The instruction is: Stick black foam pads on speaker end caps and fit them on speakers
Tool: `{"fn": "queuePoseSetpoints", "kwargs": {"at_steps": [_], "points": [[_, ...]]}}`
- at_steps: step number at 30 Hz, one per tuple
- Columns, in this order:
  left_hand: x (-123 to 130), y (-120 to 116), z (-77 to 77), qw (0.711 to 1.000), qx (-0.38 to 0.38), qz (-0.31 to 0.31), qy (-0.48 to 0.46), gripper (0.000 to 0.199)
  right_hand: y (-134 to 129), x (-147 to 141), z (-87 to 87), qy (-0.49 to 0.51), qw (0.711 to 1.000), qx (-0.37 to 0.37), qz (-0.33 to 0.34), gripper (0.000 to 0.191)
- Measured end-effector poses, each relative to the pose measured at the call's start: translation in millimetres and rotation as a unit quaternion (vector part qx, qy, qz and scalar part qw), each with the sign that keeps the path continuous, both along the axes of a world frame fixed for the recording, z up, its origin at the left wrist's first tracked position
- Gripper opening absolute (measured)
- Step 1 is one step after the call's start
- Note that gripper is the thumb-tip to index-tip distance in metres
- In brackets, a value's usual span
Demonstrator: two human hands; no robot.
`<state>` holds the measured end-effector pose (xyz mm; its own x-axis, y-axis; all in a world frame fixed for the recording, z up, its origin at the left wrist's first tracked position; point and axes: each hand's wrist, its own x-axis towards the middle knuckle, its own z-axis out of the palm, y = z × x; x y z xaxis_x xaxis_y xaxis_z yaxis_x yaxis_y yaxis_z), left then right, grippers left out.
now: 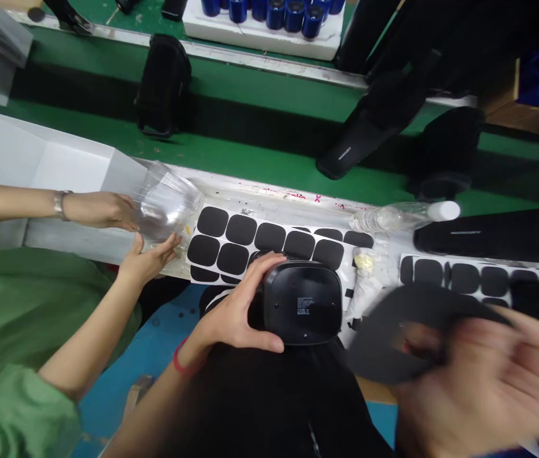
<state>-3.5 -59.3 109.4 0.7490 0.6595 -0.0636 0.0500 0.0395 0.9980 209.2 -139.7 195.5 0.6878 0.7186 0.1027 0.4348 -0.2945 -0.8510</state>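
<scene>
My left hand (245,312) is wrapped round the side of a black device (303,304), whose rounded base with a small printed label and screws faces up. At the right, blurred by motion, my right hand (493,375) pinches a dark rounded pad (378,337) close to the camera. Beyond the device lies a white sheet with rows of black rounded stickers (242,229). A second sticker sheet (464,278) is at the right, partly behind my right hand.
A co-worker in green at the left handles clear plastic (167,200) beside a white box (59,159). A plastic bottle (405,216) and crumpled white material (367,286) lie between the sheets. Black devices (163,86) stand on the green conveyor (250,108).
</scene>
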Motion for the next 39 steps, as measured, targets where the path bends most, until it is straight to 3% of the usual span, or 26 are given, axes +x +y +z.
{"fn": "queuePoseSetpoints", "kwargs": {"at_steps": [3,5,20,39], "points": [[1,-1,3.3,1.0,-0.017,-0.018,0.007,0.124,12,-8,-3.7,0.029,0.994,-0.027,0.099,0.016],[3,-3,6.4,0.999,-0.022,-0.027,0.01,0.126,16,-13,-8.9,0.069,0.988,-0.05,0.128,0.013],[11,-3,20.2,0.999,-0.013,-0.03,0.011,0.072,8,-15,-19.0,0.028,0.992,-0.047,0.117,0.014],[12,-6,22.8,0.999,-0.039,-0.008,0.031,0.065,9,-15,-17.4,0.008,0.992,-0.061,0.108,0.017]]}}
